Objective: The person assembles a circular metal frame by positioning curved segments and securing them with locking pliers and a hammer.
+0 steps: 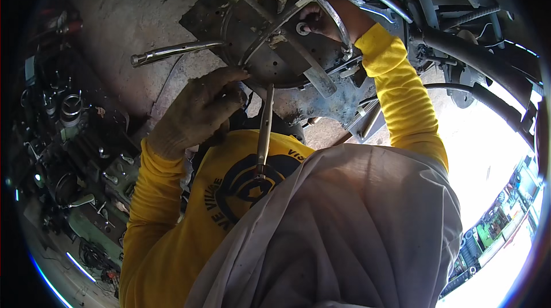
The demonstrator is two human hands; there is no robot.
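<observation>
A dark metal plate with holes lies in front of me, with curved shiny metal bars arching over it. My right hand reaches under one curved bar at the plate's right. Its fingers pinch a small round metal ring, which looks like a washer. At the plate's near left edge is my left hand in a worn glove, thumb apart from the stretched fingers, with nothing visible between them. A shiny metal tube juts out leftward, and another tube points toward my chest.
Tools and metal parts crowd a green bench on the left, with a round clamp-like part among them. Dark bars and pipes fill the far right. A flat metal bar crosses the plate. Bare concrete floor shows at far left.
</observation>
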